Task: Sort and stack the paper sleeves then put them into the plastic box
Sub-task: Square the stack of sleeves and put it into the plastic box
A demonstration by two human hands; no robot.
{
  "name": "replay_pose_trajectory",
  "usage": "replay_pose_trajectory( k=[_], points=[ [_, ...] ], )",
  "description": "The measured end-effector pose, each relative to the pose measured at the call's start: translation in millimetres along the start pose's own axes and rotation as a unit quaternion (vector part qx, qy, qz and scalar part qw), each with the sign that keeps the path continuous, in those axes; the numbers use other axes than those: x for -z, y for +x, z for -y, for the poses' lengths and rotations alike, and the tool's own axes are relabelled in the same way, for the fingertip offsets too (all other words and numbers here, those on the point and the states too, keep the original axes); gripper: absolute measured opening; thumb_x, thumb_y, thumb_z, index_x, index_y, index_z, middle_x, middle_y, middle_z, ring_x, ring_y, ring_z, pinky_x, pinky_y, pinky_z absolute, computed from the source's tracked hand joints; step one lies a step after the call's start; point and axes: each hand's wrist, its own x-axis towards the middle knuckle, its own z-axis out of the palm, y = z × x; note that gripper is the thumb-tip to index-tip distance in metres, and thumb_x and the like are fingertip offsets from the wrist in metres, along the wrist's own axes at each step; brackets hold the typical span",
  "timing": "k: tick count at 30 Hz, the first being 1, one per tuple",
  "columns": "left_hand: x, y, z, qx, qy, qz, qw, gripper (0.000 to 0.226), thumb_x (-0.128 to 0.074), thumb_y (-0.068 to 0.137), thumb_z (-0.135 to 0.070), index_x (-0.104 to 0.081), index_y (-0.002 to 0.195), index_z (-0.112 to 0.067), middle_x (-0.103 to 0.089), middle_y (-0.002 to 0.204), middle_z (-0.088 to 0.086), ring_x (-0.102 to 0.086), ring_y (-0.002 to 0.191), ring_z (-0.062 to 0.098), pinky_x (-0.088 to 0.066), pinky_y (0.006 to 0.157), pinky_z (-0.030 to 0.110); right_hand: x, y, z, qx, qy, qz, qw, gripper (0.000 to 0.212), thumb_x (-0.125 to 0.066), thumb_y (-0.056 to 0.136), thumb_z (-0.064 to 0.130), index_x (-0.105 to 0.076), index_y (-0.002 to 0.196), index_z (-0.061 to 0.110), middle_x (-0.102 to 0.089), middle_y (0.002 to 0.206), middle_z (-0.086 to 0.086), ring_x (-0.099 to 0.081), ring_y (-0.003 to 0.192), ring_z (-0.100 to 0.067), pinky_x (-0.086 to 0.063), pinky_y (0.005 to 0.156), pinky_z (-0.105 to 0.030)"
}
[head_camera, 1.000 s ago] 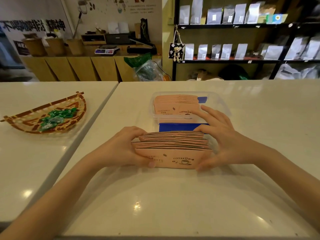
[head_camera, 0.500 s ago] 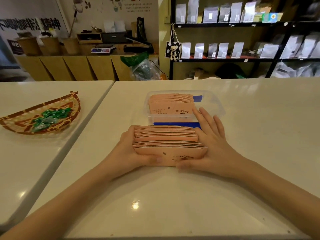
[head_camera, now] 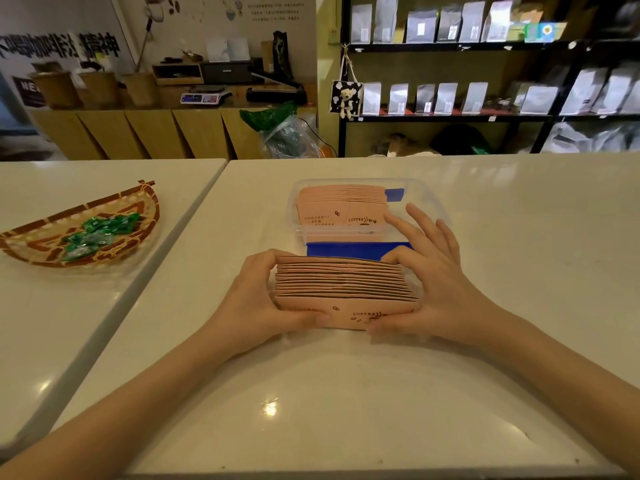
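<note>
A stack of pink paper sleeves (head_camera: 341, 287) printed with "COFFEE" stands on the white table, squeezed between both hands. My left hand (head_camera: 256, 299) clasps its left end, thumb across the front. My right hand (head_camera: 438, 282) presses its right end, fingers spread upward, thumb on the front. Just behind stands a clear plastic box (head_camera: 427, 188) holding a second batch of pink sleeves (head_camera: 341, 206) and a blue sleeve (head_camera: 394, 194). Another blue piece (head_camera: 346, 250) lies between the box and the held stack.
A woven basket (head_camera: 41, 242) with green wrapped sweets sits on the adjoining table to the left, across a seam. Beyond the table's far edge are a wooden counter with scales and dark shelves of pouches.
Both hands have closed in on the stack's ends, squaring the fanned sleeves into a tighter pack. The right hand came off the box's side onto the stack.
</note>
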Motion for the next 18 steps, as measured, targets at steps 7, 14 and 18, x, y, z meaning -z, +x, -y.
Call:
replay_pose_trajectory(
  k=[7,14,18],
  points=[
    [0,-1,4,0.021,-0.012,0.022,0.999,0.082,-0.078,0.033,-0.058,-0.043,0.106,-0.043,-0.055,0.115,-0.006,-0.054,0.107,0.01,-0.048,0.093,0.037,2,-1,-2,0.005,0.02,0.017,1.0,0.069,-0.062,0.05,0.071,-0.046,0.11,0.041,-0.003,0.145,0.024,0.019,0.135,0.006,0.022,0.107,-0.02],
    [-9,0,-3,0.013,-0.039,0.027,0.999,0.078,-0.076,0.036,-0.061,-0.04,0.104,-0.048,-0.055,0.118,-0.009,-0.052,0.112,0.015,-0.049,0.092,0.041,-8,2,7,-0.04,0.025,-0.018,0.999,0.083,-0.053,0.044,0.082,-0.039,0.115,0.042,-0.005,0.153,0.012,0.018,0.137,0.0,0.022,0.108,-0.025],
    [-9,-1,-9,-0.018,-0.048,0.028,0.998,0.064,-0.076,0.037,-0.058,-0.045,0.093,-0.058,-0.059,0.111,-0.012,-0.057,0.104,0.006,-0.053,0.082,0.025,-7,2,6,-0.052,0.006,-0.018,0.998,0.08,-0.054,0.046,0.079,-0.04,0.116,0.041,-0.002,0.155,0.007,0.022,0.134,0.002,0.026,0.105,-0.023]
  ],
)
